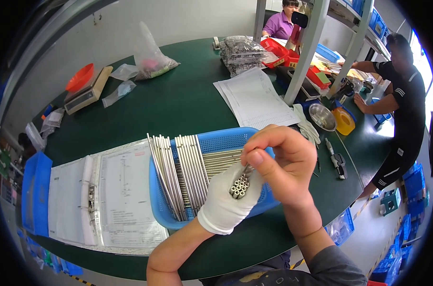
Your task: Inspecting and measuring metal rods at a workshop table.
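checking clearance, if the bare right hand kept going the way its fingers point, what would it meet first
Probably the bundle of short metal tubes in the white-gloved left hand; the bare right hand points its fingertips down-left at their ends, nearly touching, though depth is unclear.

A dark green table carries a blue basket of metal rods near its front edge, with an open ring binder just beside it on the left. Farther back lie loose papers, a scale with an orange bowl, clear bags, red trays and a steel bowl
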Demonstrator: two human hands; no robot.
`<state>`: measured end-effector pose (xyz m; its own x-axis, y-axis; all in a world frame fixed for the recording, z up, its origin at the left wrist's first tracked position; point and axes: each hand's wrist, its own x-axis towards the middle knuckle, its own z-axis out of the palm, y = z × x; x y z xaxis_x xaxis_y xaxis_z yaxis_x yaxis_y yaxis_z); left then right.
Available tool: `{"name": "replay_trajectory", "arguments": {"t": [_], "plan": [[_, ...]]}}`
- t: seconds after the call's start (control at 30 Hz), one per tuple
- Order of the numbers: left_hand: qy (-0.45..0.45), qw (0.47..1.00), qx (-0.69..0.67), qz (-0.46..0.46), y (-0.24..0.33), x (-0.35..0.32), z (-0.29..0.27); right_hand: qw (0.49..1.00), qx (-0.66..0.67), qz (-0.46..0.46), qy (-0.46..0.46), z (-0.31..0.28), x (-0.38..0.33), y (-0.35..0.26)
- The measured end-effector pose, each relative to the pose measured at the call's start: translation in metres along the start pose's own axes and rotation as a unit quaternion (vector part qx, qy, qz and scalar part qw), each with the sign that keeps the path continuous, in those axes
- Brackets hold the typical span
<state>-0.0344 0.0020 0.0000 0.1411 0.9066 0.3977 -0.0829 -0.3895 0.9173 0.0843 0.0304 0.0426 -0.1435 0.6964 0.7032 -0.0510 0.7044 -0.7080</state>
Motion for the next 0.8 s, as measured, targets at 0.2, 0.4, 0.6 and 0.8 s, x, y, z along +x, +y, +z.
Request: {"name": "replay_trajectory", "arguments": {"t": [0.2, 0.4, 0.6, 0.8], "plan": [[-0.002, 1.0, -0.009, -0.001, -0.006, 0.0, -0.003, 1.0, 0.012, 0.007, -0.004, 0.002, 0.003, 0.0], [0.009, 1.0, -0.001, -0.007, -0.005, -0.002, 0.0, 0.999, -0.022, -0.011, -0.023, -0.001, 0.003, -0.009], [-0.009, 0.998, 0.038, 0.039, -0.015, -0.001, -0.003, 0.997, -0.049, -0.041, -0.033, -0.002, 0.006, -0.004], [0.005, 1.0, 0.013, 0.028, -0.012, 0.0, -0.002, 0.994, -0.067, -0.077, -0.04, -0.004, 0.008, -0.003]]}}
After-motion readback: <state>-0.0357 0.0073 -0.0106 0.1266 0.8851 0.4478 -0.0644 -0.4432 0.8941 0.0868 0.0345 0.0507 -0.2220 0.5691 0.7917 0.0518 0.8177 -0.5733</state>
